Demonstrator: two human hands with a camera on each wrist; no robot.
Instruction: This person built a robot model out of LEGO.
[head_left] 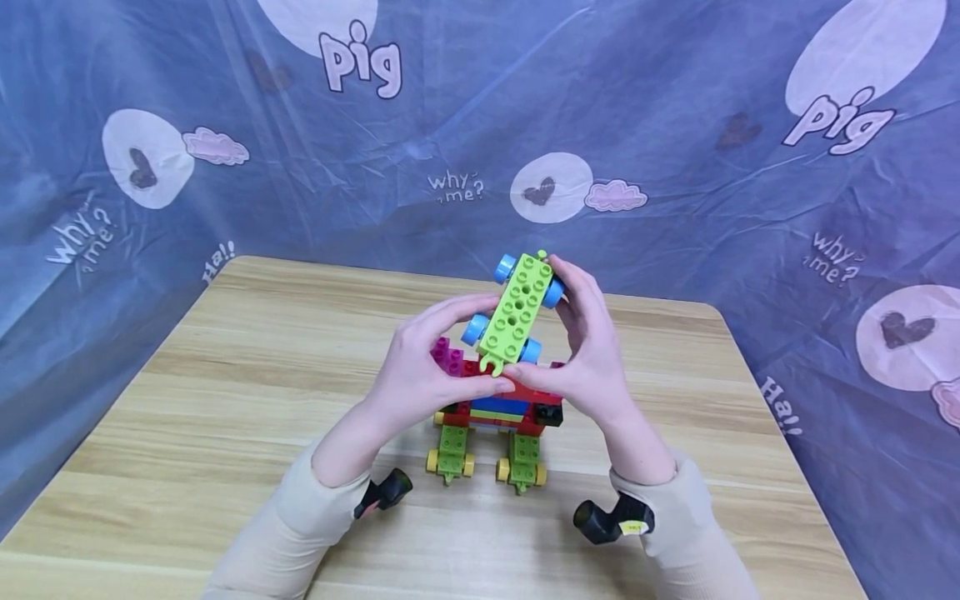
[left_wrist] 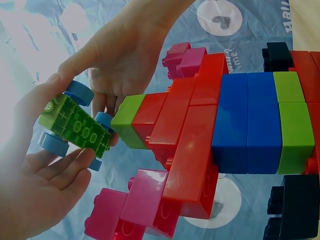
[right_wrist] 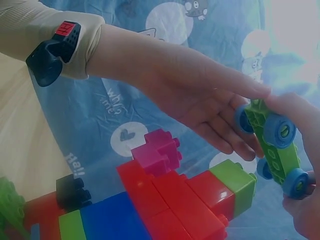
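While two cream sleeves with black wrist-mounted cameras are seen nearest the viewer, the pale wooden surface (head_left: 247,392) is shown carrying a multicoloured plastic brick model (head_left: 498,412) of red, blue, green, magenta and black blocks, stood on two small green chassis pieces with yellow wheels. Just above that model, a lime-green studded plastic chassis plate with blue wheels (head_left: 515,312) is held in the air, tilted, and is pinched between both hands. The left hand (head_left: 420,358) is curled round its left side, the thumb pressed at its lower end. The right hand (head_left: 588,350) is curled round its right side, fingertips at the far wheels. Behind the surface, a blue printed cloth backdrop (head_left: 675,125) is hung.
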